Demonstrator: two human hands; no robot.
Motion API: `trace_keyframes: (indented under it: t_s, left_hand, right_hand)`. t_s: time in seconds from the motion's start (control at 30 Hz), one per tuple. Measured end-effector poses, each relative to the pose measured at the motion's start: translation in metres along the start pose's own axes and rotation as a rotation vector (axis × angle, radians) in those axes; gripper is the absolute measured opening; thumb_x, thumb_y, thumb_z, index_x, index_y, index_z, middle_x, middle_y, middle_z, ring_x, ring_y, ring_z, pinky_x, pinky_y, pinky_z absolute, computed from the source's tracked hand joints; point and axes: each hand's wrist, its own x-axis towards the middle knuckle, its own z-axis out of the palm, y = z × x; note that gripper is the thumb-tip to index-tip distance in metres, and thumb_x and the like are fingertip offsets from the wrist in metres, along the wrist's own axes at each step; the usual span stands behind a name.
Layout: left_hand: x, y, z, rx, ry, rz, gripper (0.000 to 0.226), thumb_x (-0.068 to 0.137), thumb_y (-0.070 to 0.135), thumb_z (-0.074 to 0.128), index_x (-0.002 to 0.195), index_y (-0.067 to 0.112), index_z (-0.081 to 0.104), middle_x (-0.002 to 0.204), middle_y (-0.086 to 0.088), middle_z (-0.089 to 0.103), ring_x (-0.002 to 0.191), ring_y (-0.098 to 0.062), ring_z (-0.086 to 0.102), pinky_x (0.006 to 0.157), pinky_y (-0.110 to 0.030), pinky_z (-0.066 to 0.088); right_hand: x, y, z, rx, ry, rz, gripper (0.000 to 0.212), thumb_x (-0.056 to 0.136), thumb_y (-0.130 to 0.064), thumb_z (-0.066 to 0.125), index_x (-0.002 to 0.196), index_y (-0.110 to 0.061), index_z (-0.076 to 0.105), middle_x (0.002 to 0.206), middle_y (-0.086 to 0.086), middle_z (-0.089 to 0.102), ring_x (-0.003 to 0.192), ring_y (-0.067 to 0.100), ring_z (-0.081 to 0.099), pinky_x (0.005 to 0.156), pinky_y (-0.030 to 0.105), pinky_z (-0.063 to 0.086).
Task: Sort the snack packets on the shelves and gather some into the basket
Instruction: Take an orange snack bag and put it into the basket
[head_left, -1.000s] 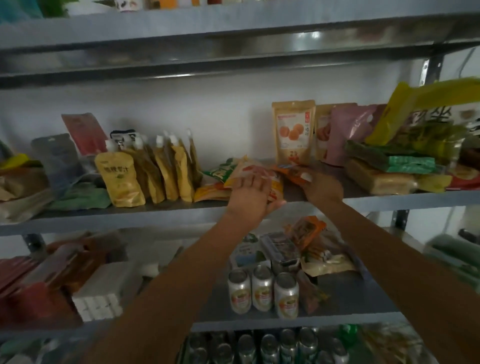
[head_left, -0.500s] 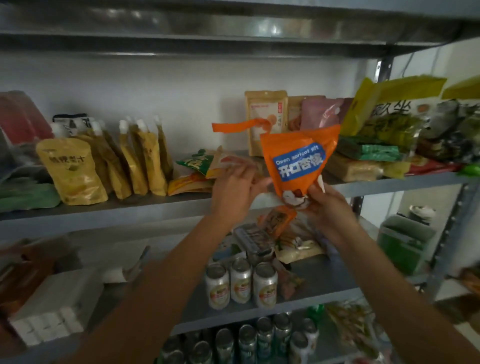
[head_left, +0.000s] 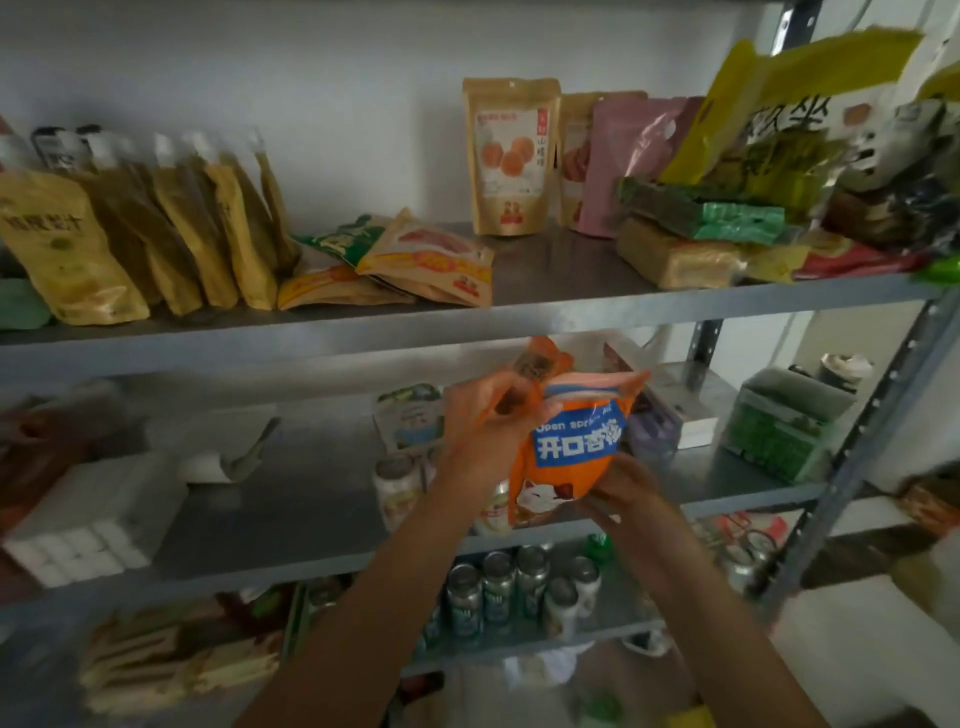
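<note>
Between the upper and middle grey metal shelves (head_left: 571, 312), the left hand (head_left: 485, 421) pinches the top corner of the glossy orange film snack packet with a blue label and a cartoon cat (head_left: 566, 457), fingers curled over its edge. The right hand (head_left: 626, 493) takes the bottom, its grip closed round the lower seam. The packet hangs upright in the air, resting on no shelf, and no basket is in view

By my judgement, the slick film could slide out of a corner pinch if the lower grip lets go first. The packet would then drop among the small round metal cans (head_left: 514, 582) on the shelf below and topple them. A paler band runs along the packet's top. I cannot tell whether it is sealed, and if it is open, tipping it would spill the contents

At far left on the upper shelf, limp yellow spouted pouches (head_left: 67, 244) lean in a row. Below them, a white wrapped block of rolls (head_left: 98, 514) looks soft and squarish. Flat, crinkly orange-and-green packets (head_left: 426, 260) overlap loosely near the shelf edge, easy to brush off. A stiff tan stand-up pouch (head_left: 511, 156) stands upright. At the right sits a rigid clear plastic box with green contents (head_left: 779, 431)
</note>
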Motion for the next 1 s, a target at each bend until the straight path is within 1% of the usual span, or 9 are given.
trace_keyframes:
  t_s: [0.2,0.3,0.43,0.53,0.63,0.7,0.8,0.87,1.0]
  left_hand:
    - [-0.033,-0.005,0.024,-0.008,0.114,0.157,0.029,0.064,0.025,0.07,0.054,0.022,0.042,0.054,0.004,0.053,0.049,-0.004,0.045,0.045,-0.011,0.032]
    - [-0.049,-0.009,0.032,0.14,0.148,0.273,0.034,0.068,0.013,0.072,0.056,0.011,0.04,0.055,-0.008,0.044,0.051,-0.013,0.038,0.048,-0.017,0.028]
    - [-0.058,-0.027,0.039,0.347,0.15,0.412,0.041,0.061,-0.005,0.081,0.056,0.006,0.042,0.06,-0.003,0.043,0.059,-0.01,0.033,0.054,-0.019,0.025]
    - [-0.071,-0.033,0.043,0.378,-0.116,0.251,0.032,0.068,0.015,0.084,0.073,0.011,0.053,0.079,0.004,0.05,0.071,-0.006,0.042,0.061,-0.022,0.036]
    - [-0.084,-0.035,0.041,0.208,-0.53,0.006,0.056,0.07,0.024,0.085,0.115,0.018,0.053,0.121,0.008,0.047,0.11,0.001,0.046,0.092,-0.017,0.041]
    - [-0.086,-0.033,0.041,0.02,-0.514,-0.075,0.07,0.073,0.028,0.081,0.133,0.026,0.044,0.134,0.016,0.043,0.124,0.002,0.043,0.103,-0.018,0.039]
    - [-0.081,-0.03,0.05,-0.036,-0.391,-0.07,0.071,0.081,0.027,0.074,0.141,0.034,0.037,0.139,0.022,0.041,0.131,-0.002,0.041,0.105,-0.022,0.04]
    - [-0.076,-0.028,0.058,0.068,-0.402,-0.023,0.059,0.082,0.021,0.075,0.134,0.03,0.048,0.133,0.011,0.049,0.124,-0.002,0.047,0.101,-0.02,0.042]
    - [-0.071,-0.025,0.076,0.113,-0.375,-0.022,0.019,0.08,0.004,0.073,0.088,0.02,0.066,0.083,0.012,0.064,0.079,0.004,0.061,0.074,-0.011,0.046]
  right_hand:
    - [-0.018,-0.017,-0.007,-0.114,0.37,-0.001,0.021,0.094,-0.026,0.052,0.077,-0.016,0.058,0.066,-0.005,0.059,0.068,0.012,0.054,0.066,0.026,0.04]
    - [-0.028,-0.04,0.001,-0.227,0.192,0.078,0.036,0.09,-0.043,0.052,0.064,-0.02,0.062,0.053,-0.007,0.06,0.06,0.01,0.057,0.064,0.028,0.041]
    - [-0.03,-0.047,-0.005,-0.301,0.017,0.08,0.027,0.091,-0.022,0.057,0.067,-0.016,0.069,0.06,0.001,0.064,0.06,0.012,0.06,0.067,0.027,0.045]
    - [-0.028,-0.04,-0.013,-0.338,-0.013,0.014,0.013,0.088,-0.006,0.056,0.08,-0.002,0.066,0.073,0.015,0.066,0.065,0.016,0.063,0.062,0.025,0.05]
    - [-0.023,-0.035,-0.028,-0.556,-0.003,-0.148,0.018,0.084,0.008,0.057,0.068,0.0,0.056,0.062,0.013,0.057,0.06,0.012,0.054,0.059,0.021,0.042]
    - [-0.022,-0.037,-0.04,-0.709,-0.072,-0.287,0.04,0.078,0.012,0.056,0.056,-0.014,0.034,0.051,-0.004,0.037,0.051,0.003,0.036,0.05,0.015,0.028]
    - [-0.027,-0.042,-0.057,-0.874,-0.277,-0.433,0.041,0.07,0.0,0.055,0.059,-0.025,0.025,0.054,-0.008,0.033,0.052,0.001,0.031,0.05,0.015,0.026]
    - [-0.03,-0.043,-0.07,-0.978,-0.333,-0.511,0.047,0.074,0.003,0.058,0.059,-0.029,0.028,0.054,-0.01,0.032,0.052,-0.001,0.035,0.051,0.014,0.028]
    - [-0.035,-0.051,-0.099,-1.128,-0.261,-0.8,0.044,0.074,0.005,0.06,0.063,-0.024,0.029,0.06,-0.008,0.031,0.06,0.001,0.03,0.055,0.018,0.025]
